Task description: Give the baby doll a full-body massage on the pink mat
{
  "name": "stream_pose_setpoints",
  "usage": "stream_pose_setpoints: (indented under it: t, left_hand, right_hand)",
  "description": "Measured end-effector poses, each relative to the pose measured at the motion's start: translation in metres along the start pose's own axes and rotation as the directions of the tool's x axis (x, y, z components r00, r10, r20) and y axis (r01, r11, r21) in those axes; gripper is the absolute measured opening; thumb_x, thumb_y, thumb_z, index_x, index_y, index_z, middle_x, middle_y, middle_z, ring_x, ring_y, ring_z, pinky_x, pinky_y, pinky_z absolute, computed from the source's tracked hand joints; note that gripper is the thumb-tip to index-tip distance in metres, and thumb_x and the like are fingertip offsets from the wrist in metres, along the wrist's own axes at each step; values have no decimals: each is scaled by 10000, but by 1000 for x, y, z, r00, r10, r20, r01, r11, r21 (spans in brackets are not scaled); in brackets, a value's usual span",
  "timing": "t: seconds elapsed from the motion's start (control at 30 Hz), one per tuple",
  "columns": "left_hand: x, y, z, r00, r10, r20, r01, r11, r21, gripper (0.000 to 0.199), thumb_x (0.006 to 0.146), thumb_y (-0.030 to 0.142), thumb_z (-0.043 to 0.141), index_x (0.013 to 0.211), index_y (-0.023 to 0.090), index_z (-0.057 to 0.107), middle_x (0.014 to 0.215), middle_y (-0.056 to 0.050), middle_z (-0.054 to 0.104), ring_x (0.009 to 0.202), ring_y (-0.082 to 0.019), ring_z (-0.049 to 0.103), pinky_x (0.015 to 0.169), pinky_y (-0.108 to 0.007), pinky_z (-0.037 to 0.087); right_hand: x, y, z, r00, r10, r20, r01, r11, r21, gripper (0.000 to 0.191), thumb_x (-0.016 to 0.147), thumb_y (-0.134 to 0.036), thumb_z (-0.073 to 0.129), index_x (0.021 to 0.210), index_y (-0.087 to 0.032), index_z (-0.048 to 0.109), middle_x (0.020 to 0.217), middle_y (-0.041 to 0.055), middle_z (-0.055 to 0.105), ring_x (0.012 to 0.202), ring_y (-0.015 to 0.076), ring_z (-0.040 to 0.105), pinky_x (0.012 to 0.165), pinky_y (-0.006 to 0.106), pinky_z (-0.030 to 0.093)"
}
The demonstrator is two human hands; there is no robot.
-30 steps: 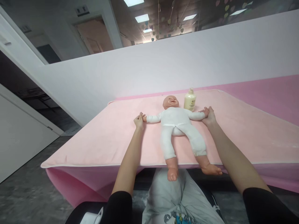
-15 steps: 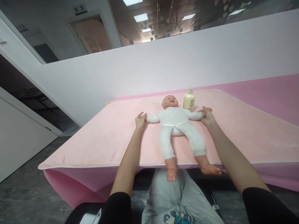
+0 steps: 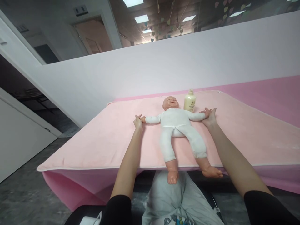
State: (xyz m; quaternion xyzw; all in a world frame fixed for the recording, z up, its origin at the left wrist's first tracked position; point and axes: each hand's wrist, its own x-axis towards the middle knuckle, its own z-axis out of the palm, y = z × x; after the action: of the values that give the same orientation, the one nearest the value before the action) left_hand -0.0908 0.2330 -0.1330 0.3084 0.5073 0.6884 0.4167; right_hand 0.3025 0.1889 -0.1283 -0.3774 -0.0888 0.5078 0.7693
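Observation:
A baby doll (image 3: 174, 117) in a white cloth body lies on its back, arms spread to both sides and feet past the near edge. At its hand on the left, my left hand (image 3: 138, 122) is closed around the small fingers. The doll's other hand rests against my right hand (image 3: 210, 120), whose fingers are tucked under it and partly hidden; my right thumb sticks out away from the doll's palm. Close to the doll's shoulder stands a pale yellow pump bottle (image 3: 189, 102), upright and untouched.
A pink padded mat (image 3: 105, 134) covers the table, over a darker pink cloth (image 3: 77, 187) hanging down in front. Behind it rises a white partition (image 3: 150, 68) with glass above. My legs (image 3: 168, 197) are under the near edge, and a white door (image 3: 21, 131) is at left.
My left hand has shifted slightly outward along the doll's hand. My right thumb has swung off the doll's palm to the outside. Doll and bottle stay in place.

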Motion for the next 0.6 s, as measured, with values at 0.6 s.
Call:
stream_pose_setpoints:
  t: [0.6]
  left_hand:
    - [8,2,-4,999,-27,-23,28,998,48,220,920,258,465,855,133,634,831,-65,671,811,-123,646,856,-279,498]
  right_hand:
    - [-4,-5,-2,1000,9,-1,-9,996,86,387,935,-571,299,897,-216,447,724,-27,450,589,93,505,521,240,525]
